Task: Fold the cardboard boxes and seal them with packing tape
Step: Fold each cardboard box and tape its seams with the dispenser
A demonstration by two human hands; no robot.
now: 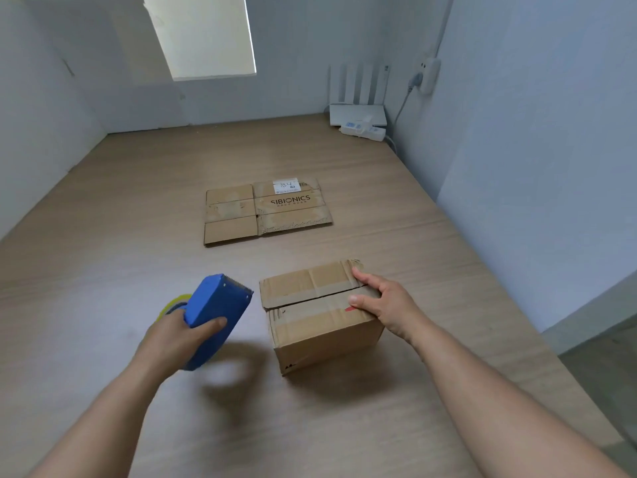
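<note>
Matt cardboard box (pixel 320 315), plastic dispenser (pixel 215 315)

The flattened cardboard box (pixel 267 212), lying far on the floor, reads "SIBIONICS"; its white label (pixel 285 186) bears a handwritten number, unclear.

White router (pixel 356 113) and power strip (pixel 363 130) in the wooden floor's (pixel 103 236) far right corner
</note>
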